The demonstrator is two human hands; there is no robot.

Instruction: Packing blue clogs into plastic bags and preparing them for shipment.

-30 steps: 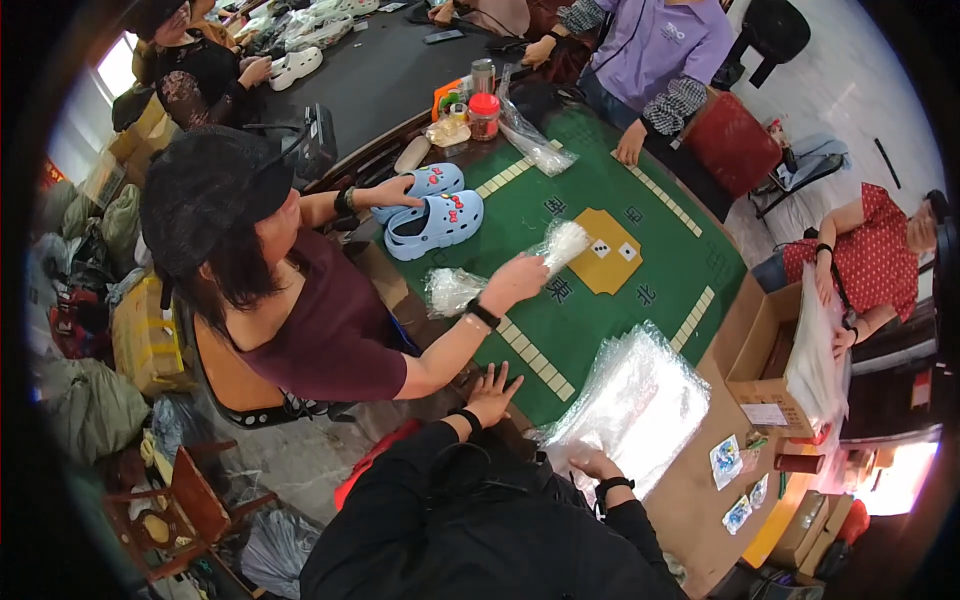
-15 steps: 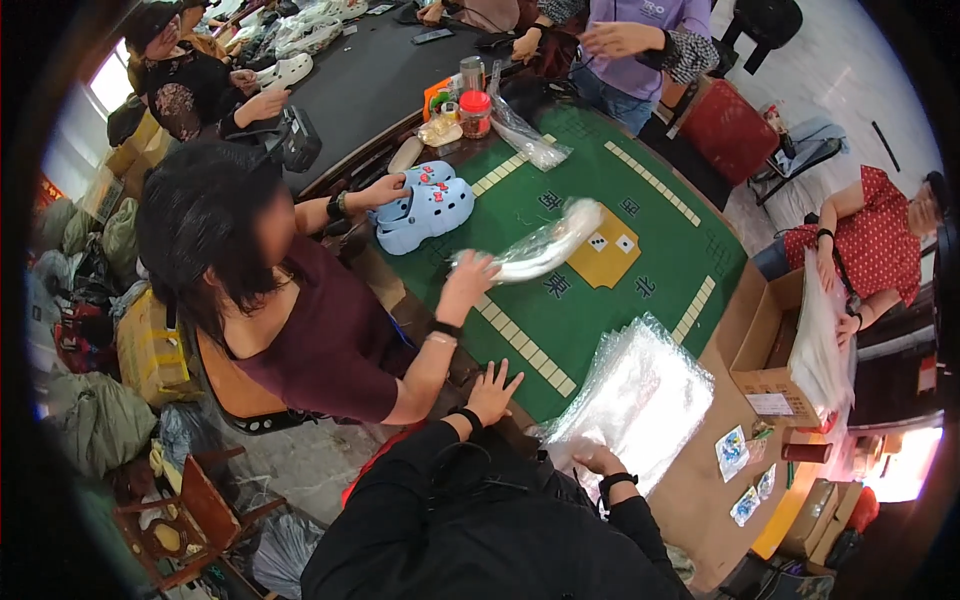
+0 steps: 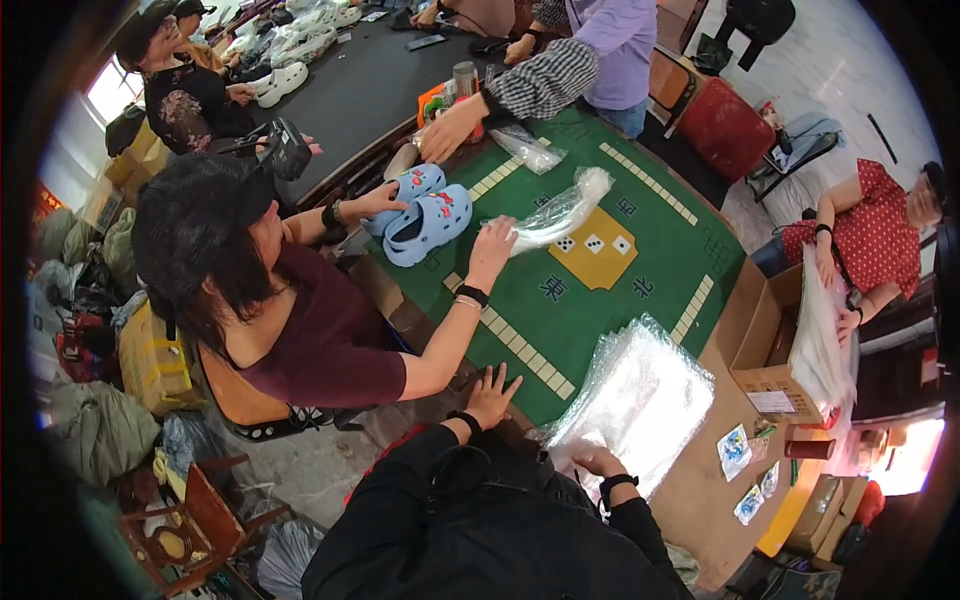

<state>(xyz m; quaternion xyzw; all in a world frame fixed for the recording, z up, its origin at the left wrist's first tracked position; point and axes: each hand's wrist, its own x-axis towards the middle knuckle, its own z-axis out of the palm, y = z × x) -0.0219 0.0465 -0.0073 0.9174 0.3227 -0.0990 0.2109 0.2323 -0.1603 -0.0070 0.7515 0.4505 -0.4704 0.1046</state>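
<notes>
My left hand (image 3: 492,392) lies flat with fingers spread on the near edge of the green game table (image 3: 650,290). My right hand (image 3: 596,460) has its fingers curled on the near corner of a stack of clear plastic bags (image 3: 645,395). Across the corner, a person in a maroon top holds a pair of light blue clogs (image 3: 425,215) with one hand. With the other hand this person holds a clear plastic bag (image 3: 560,212) stretched over the table.
An open cardboard box (image 3: 765,345) stands to the right, where a seated person in red (image 3: 870,230) handles more clear bags. A person in purple reaches to the table's far corner by some cups (image 3: 463,80). A red chair (image 3: 722,125) and a dark table with shoes stand behind.
The person in maroon has drawn a crumpled bag out long and now holds it beside the clogs. The person in purple has reached a hand to the far corner. My hands have stayed put.
</notes>
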